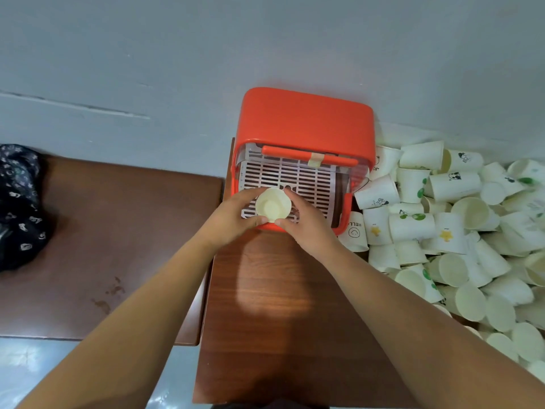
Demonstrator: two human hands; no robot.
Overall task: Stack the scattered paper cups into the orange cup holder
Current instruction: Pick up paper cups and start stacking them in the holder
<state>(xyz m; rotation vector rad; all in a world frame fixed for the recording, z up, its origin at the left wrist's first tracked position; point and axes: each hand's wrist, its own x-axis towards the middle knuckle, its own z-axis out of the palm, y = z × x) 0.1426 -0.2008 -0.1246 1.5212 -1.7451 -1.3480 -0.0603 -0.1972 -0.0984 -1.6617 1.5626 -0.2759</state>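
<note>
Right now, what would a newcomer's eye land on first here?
The orange cup holder against the wall, at the far end of the wooden table. Both hands, left hand and right hand, grip one paper cup over its white slatted tray. A heap of cups lies right.

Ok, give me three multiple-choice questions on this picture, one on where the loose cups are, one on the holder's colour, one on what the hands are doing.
1. Where does the pile of loose cups lie?
A. right of the holder
B. left of the holder
C. on top of the holder

2. What colour is the holder?
A. blue
B. orange
C. green

3. What are the hands doing?
A. both resting flat on the table
B. only one holds a cup
C. both grip one cup over the holder's slatted tray

Answers: 1 A, the pile fills the right side beside the holder. 2 B, its lid and frame are orange. 3 C, the left hand and right hand close round the held cup above the tray.
</note>
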